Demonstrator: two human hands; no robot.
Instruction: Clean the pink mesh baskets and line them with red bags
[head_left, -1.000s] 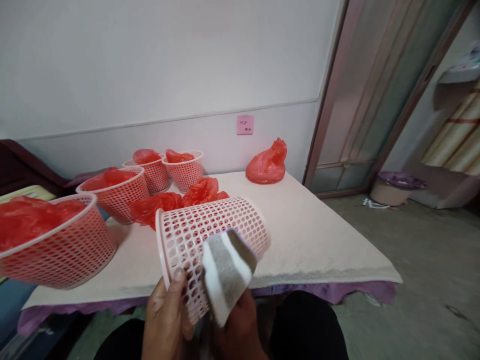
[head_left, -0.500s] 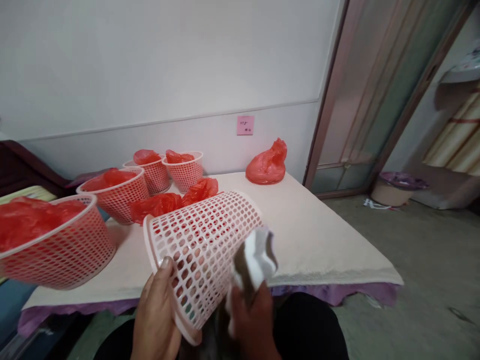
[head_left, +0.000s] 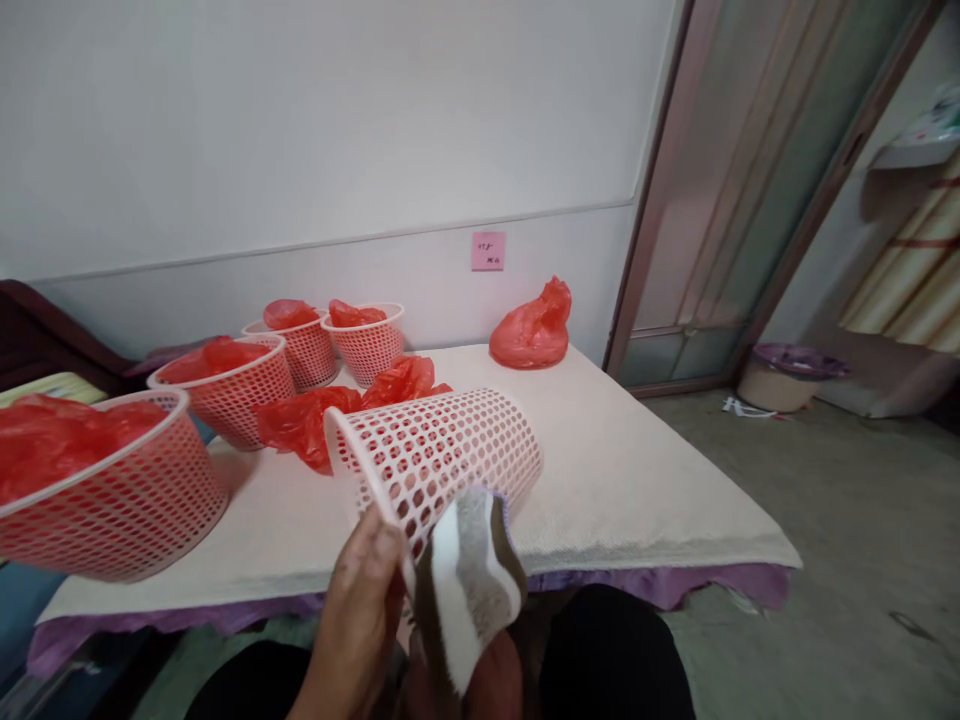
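Note:
A pale pink perforated plastic basket [head_left: 465, 440] lies tilted on its side, its open mouth to the left. My left hand [head_left: 364, 590] is closed on the near part of its rim, thumb outside. Against the basket's near side hangs a brown, white and grey striped cloth [head_left: 472, 570]. My right hand [head_left: 499, 675] grips that cloth from below; the cloth hides most of its fingers. Behind the basket, red plastic bags [head_left: 307, 420] lie crumpled on the white-covered surface [head_left: 637, 470].
On the left stand several pink baskets [head_left: 232, 390] with red bags in them. A knotted red bag [head_left: 532, 330] sits by the wall, right of a pink note [head_left: 488, 251]. A lined bin [head_left: 780, 380] stands on the floor near the sliding door [head_left: 720, 200].
The basket has shifted right and turned, so its mouth faces more to the left. My left hand has moved right with it. The cloth has come lower and spread open against the basket.

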